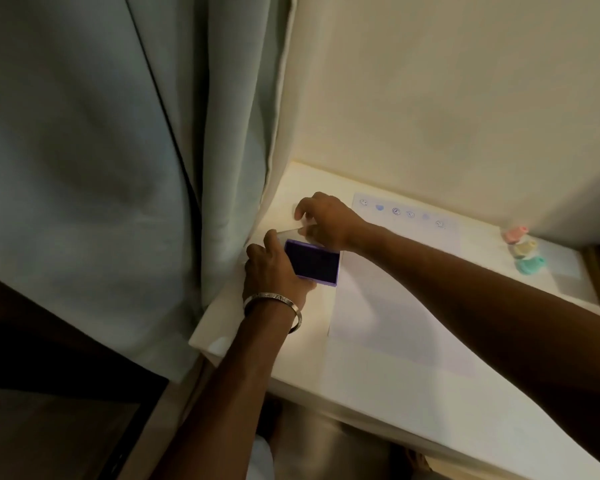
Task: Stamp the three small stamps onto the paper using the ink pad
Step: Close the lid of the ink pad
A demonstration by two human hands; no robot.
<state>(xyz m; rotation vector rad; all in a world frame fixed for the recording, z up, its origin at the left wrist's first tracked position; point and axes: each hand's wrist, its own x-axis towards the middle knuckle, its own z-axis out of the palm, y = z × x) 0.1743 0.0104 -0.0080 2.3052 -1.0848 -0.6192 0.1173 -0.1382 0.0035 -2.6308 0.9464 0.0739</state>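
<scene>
The left hand [274,268] grips the purple ink pad [312,262] by its near edge, while the right hand [326,220], just beyond it, pinches what looks like the pad's clear lid [291,233], though blur leaves that uncertain. The paper [388,306] lies under the right forearm, and the three small stamps [523,249] sit well off to the right on the tabletop [309,341]. I judge the exposed ink could smear fingers or paper if the pad tilts.
</scene>
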